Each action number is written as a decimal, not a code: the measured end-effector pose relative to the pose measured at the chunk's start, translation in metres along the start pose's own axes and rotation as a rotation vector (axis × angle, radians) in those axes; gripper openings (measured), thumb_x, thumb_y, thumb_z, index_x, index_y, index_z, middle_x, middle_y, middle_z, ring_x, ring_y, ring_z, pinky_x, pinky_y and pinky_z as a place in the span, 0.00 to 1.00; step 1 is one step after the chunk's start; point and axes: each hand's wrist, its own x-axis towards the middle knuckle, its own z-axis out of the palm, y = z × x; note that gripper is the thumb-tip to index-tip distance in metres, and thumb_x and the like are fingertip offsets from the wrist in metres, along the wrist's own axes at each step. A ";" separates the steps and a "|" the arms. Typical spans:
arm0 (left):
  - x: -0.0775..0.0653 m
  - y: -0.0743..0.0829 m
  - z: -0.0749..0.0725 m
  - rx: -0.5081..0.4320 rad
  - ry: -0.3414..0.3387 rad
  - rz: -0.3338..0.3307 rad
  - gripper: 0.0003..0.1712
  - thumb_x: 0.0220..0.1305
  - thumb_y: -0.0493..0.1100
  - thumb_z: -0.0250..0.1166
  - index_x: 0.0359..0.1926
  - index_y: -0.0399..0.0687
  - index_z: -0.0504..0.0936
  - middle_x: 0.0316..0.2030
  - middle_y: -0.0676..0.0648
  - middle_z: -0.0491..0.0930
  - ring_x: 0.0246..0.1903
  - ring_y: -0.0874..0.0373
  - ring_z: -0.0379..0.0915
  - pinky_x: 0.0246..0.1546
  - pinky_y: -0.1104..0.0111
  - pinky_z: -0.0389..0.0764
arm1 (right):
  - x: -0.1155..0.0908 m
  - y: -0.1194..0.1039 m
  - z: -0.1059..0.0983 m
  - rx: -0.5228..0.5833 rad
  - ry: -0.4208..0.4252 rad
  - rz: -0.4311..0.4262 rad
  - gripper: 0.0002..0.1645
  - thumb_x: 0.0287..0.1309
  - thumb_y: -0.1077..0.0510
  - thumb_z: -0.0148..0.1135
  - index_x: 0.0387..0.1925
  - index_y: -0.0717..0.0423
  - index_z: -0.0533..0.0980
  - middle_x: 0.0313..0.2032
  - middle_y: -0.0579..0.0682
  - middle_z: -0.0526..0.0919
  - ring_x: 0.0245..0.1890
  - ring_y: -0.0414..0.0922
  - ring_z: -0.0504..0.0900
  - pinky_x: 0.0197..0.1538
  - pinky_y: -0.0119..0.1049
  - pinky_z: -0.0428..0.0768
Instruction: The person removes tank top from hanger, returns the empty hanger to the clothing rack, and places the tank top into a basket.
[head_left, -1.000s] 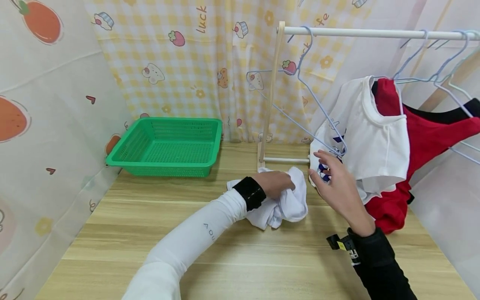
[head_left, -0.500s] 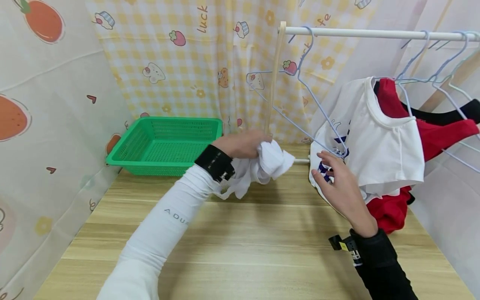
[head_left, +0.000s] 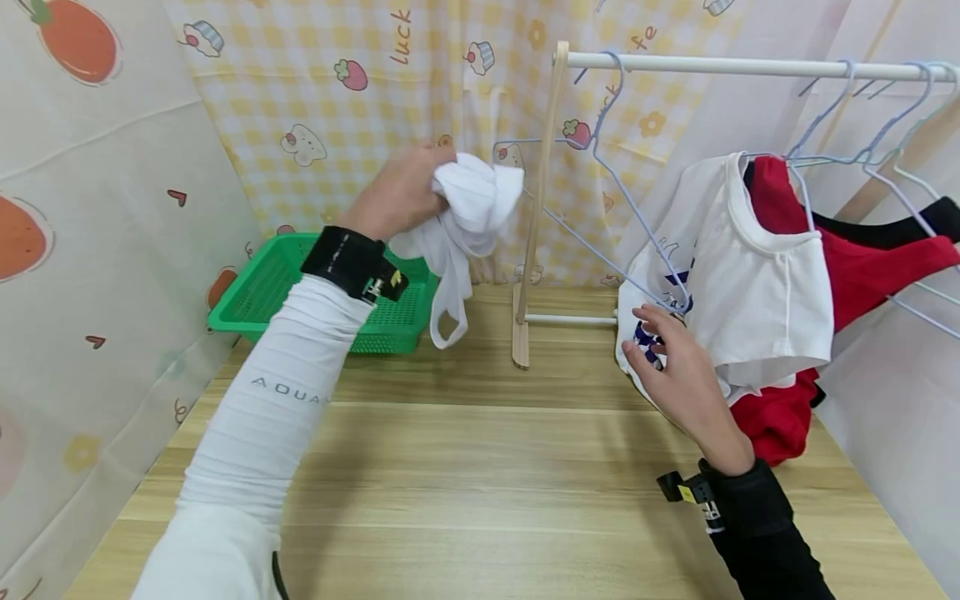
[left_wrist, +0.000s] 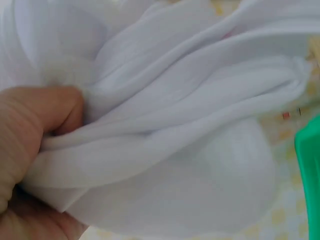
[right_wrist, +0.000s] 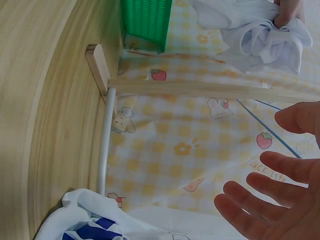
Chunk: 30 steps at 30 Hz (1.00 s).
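Left hand: The person's left hand (head_left: 401,187), below a white sleeve (head_left: 255,433) and a black wrist strap (head_left: 341,260), gripped a bunched garment, thumb and fingers curled into its folds.
White cloth: The crumpled, soft white fabric garment (head_left: 476,200) hung from that hand in the air, above and partly in front of the basket's right side, left of the rack's wooden post; a narrow loop dangled lowest.
Right hand: The person's right hand (head_left: 686,379) was open, fingers loosely bent and thumb apart, near the lower corner of the leftmost hanger.
Basket: A rectangular green plastic basket (head_left: 386,340) with perforated walls stood on the wood-grain tabletop (head_left: 487,500), partly hidden by the left arm.
Rack: A white rod (head_left: 712,64) ran from a pale wooden post (head_left: 534,242) and bore several hangers; the leftmost was a light-blue wire hanger (head_left: 596,143).
Hung clothes: A white T-shirt (head_left: 780,292) with a navy print hung in front of a red garment (head_left: 862,279).
Backdrop: Yellow-checked curtain (head_left: 405,108).
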 end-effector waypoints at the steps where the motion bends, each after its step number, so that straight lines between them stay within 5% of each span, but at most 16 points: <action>1: 0.000 -0.004 -0.005 0.003 0.022 -0.044 0.20 0.74 0.35 0.64 0.63 0.36 0.82 0.60 0.33 0.83 0.61 0.39 0.75 0.68 0.48 0.77 | 0.000 0.000 0.000 -0.004 -0.001 0.002 0.29 0.76 0.57 0.64 0.72 0.64 0.74 0.75 0.65 0.73 0.65 0.63 0.82 0.60 0.37 0.86; 4: -0.003 -0.017 -0.017 0.008 0.110 -0.173 0.23 0.75 0.35 0.63 0.68 0.36 0.79 0.64 0.32 0.80 0.65 0.38 0.73 0.71 0.47 0.75 | 0.000 0.002 0.000 -0.015 -0.008 0.011 0.30 0.76 0.57 0.64 0.72 0.65 0.73 0.74 0.66 0.73 0.65 0.64 0.81 0.59 0.60 0.84; 9: -0.010 -0.041 -0.024 -0.011 0.258 -0.315 0.25 0.77 0.36 0.60 0.71 0.35 0.77 0.64 0.29 0.77 0.64 0.37 0.71 0.70 0.46 0.76 | 0.001 0.003 0.001 -0.020 -0.023 0.027 0.30 0.76 0.56 0.64 0.73 0.65 0.73 0.74 0.67 0.73 0.65 0.65 0.81 0.60 0.64 0.83; 12: -0.015 -0.057 -0.018 0.010 0.265 -0.338 0.25 0.77 0.35 0.58 0.71 0.31 0.76 0.63 0.26 0.76 0.65 0.33 0.71 0.70 0.43 0.75 | 0.001 0.004 0.001 -0.020 -0.029 0.030 0.30 0.76 0.56 0.64 0.73 0.65 0.73 0.75 0.67 0.72 0.65 0.65 0.81 0.60 0.63 0.84; 18: -0.028 -0.087 0.009 0.039 0.121 -0.363 0.27 0.72 0.31 0.59 0.69 0.25 0.74 0.64 0.21 0.74 0.66 0.27 0.69 0.71 0.38 0.72 | 0.001 0.006 0.003 -0.031 -0.027 0.011 0.30 0.76 0.56 0.64 0.73 0.63 0.73 0.74 0.65 0.73 0.64 0.62 0.82 0.57 0.41 0.85; 23: -0.036 -0.112 0.037 0.036 -0.004 -0.390 0.26 0.67 0.27 0.56 0.65 0.22 0.76 0.62 0.19 0.75 0.64 0.25 0.70 0.68 0.39 0.74 | 0.000 0.005 0.002 -0.017 -0.038 0.022 0.30 0.77 0.56 0.63 0.73 0.64 0.72 0.75 0.67 0.72 0.65 0.63 0.81 0.59 0.60 0.84; 30: -0.046 -0.127 0.064 -0.009 -0.187 -0.496 0.28 0.70 0.26 0.52 0.69 0.22 0.73 0.66 0.20 0.75 0.62 0.26 0.75 0.63 0.41 0.79 | -0.001 0.006 0.000 -0.014 -0.055 0.056 0.31 0.77 0.57 0.63 0.74 0.65 0.70 0.74 0.68 0.72 0.65 0.66 0.80 0.62 0.66 0.82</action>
